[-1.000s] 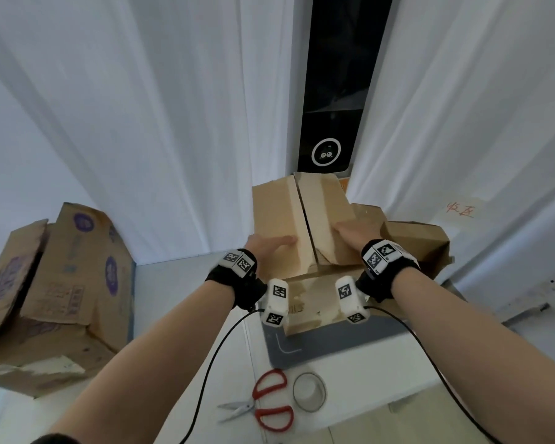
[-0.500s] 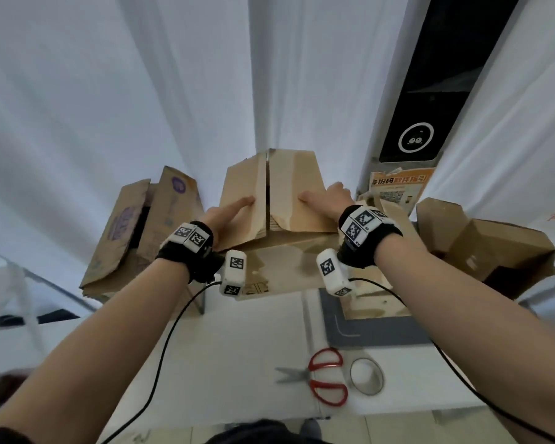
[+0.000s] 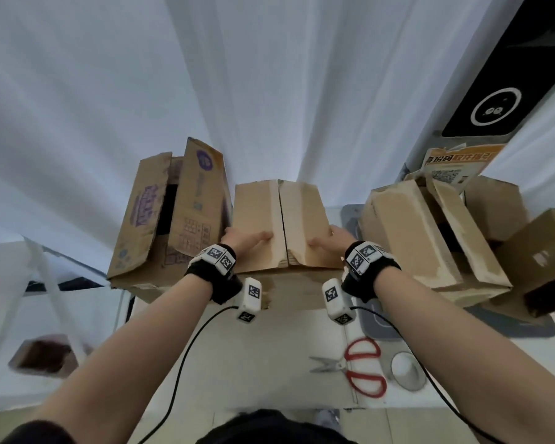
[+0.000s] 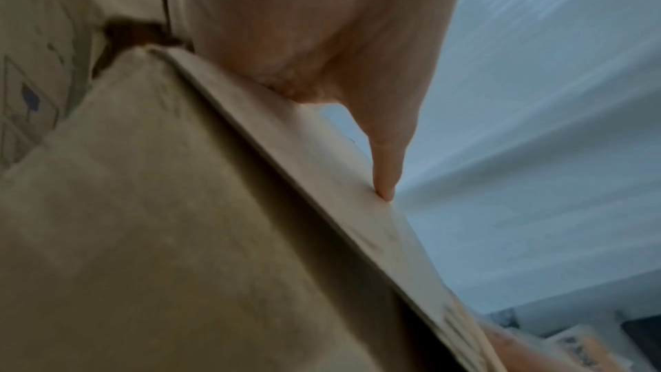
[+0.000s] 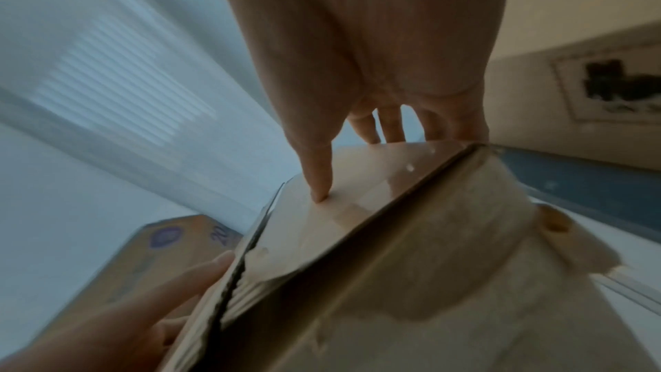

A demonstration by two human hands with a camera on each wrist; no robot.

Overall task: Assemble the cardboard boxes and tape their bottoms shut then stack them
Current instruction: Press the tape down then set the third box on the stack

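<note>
Pressing flat on closed flaps of plain brown cardboard box [image 3: 279,225]: left hand [image 3: 249,240] on left flap, right hand [image 3: 329,240] on right flap, fingers straight, holding nothing. Box on white table [image 3: 269,357], beside purple-printed cardboard box [image 3: 173,216].

I count about five cardboard boxes [image 3: 281,225], one pair of scissors [image 3: 359,366] and one tape roll [image 3: 406,370].
</note>
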